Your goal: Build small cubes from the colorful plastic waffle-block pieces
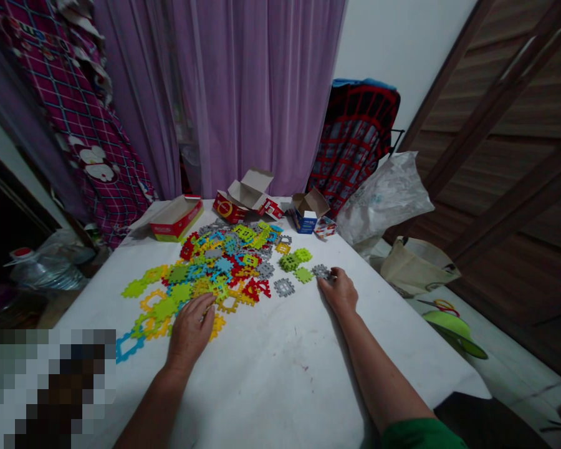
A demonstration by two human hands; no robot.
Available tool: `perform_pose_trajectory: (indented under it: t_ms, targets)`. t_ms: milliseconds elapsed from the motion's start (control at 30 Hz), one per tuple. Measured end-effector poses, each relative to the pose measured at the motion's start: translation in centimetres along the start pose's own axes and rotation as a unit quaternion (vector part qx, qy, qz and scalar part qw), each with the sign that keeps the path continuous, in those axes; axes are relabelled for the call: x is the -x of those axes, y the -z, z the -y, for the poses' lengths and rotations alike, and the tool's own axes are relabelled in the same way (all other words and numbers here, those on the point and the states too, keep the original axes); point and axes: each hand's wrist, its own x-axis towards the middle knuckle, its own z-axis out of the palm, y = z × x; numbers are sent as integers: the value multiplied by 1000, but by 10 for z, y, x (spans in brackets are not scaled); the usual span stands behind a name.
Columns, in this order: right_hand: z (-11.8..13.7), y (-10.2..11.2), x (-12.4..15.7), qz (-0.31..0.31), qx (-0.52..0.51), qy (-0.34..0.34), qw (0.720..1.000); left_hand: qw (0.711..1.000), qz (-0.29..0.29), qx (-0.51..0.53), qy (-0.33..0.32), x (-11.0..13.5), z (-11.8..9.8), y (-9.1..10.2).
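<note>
Right hand (pixel 342 293): fingers at grey, notched, square plastic tile (pixel 320 271) near right edge of white-covered bench (pixel 271 380), grip unclear. Left hand (pixel 191 325), well apart: at multicoloured plastic-tile heap (pixel 223 265), grip hidden. Grey tile: presumably light, stiff; pinch opposite toothed edges.

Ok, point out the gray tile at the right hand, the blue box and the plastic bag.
Gray tile (pixel 321 272): head view, its visible middle.
Blue box (pixel 305 223): head view, its blue wall.
Plastic bag (pixel 381 196): head view, its crumpled side.

On your table (pixel 271 386), the heap of pieces (pixel 224 265) lies left of centre; behind it, 3 boxes (pixel 229 210) line the far edge before the curtain (pixel 262 93).
</note>
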Motion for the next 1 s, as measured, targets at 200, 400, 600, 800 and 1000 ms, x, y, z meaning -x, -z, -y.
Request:
perform_pose_trajectory:
  t_ms: [200, 400, 600, 800, 1000]
  targets:
    - [4, -1, -8, 25, 11, 9, 1000, 1000, 3, 3, 12, 1, 2, -2]
    - [-1, -4, -7, -14, -7, 60, 998, 1000, 8, -1, 17, 1, 2, -2]
    - [18, -3, 11, -29, 19, 250, 968, 1000, 4, -7, 13, 1, 1, -2]
    - [30, -2, 16, -3, 91, 275, 957, 1000, 2, 3, 16, 2, 0, -1]
    - [30, 0, 17, -3, 88, 268, 959, 1000, 6, 0, 13, 1, 0, -1]
